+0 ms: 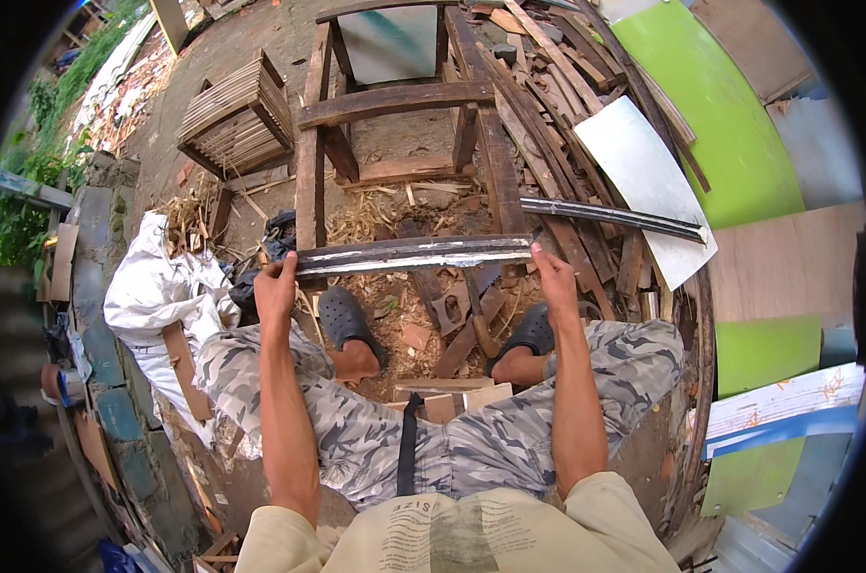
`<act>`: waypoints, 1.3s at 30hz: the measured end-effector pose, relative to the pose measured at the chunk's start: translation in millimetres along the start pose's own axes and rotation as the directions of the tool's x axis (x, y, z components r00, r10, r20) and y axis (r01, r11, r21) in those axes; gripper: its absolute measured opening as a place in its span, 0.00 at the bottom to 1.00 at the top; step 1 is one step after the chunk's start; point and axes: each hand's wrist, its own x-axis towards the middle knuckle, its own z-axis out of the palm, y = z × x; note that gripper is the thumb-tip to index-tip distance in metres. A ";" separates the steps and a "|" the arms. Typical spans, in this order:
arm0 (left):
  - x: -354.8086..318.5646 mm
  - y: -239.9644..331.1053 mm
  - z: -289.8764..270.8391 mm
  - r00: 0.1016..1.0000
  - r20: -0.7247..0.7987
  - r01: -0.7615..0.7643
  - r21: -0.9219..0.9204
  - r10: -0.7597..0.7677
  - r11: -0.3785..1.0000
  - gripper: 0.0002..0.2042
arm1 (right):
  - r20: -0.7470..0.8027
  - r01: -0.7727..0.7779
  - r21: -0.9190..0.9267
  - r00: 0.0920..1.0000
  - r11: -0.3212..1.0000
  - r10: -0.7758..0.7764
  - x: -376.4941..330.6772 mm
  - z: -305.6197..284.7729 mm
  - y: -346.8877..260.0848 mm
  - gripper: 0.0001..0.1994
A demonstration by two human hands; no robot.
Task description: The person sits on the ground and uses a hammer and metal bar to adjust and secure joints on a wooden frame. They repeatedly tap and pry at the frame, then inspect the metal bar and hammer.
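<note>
A dark wooden strip (414,256) with streaks of white paint is held level across in front of me. My left hand (277,286) pinches its left end. At the other end, my right hand (555,279) is closed on the wood. Just beyond the strip stands a wooden frame (395,103) of dark, worn beams, with two long side rails and crosspieces. The near ends of the rails meet or pass behind the strip; I cannot tell whether they touch it. Another dark strip (614,218) with pale edges lies to the right, partly over a white sheet.
Scrap boards (557,124) are piled along the right, beside a white sheet (633,181) and green panels (729,115). A slatted wooden crate (237,115) stands far left, a white sack (161,286) nearer. Between my feet lie wood pieces (471,334) and shavings. A block wall (113,382) borders the left.
</note>
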 end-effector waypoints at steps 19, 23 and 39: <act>-39.8 56.0 -29.1 0.846 0.501 0.352 -0.267 -0.182 0.897 0.18 | -0.094 0.240 0.553 0.970 0.798 -0.226 -49.4 -42.4 -79.8 0.19; -48.5 63.7 -34.1 0.740 0.596 0.293 0.133 -0.312 0.947 0.34 | -0.217 0.290 0.186 0.944 0.939 -0.248 -51.6 -44.7 -81.5 0.29; -44.4 27.8 -54.9 0.596 0.665 0.381 0.260 -0.450 0.887 0.54 | -0.083 0.189 -0.279 0.972 0.941 -0.220 -28.8 -20.8 -53.6 0.45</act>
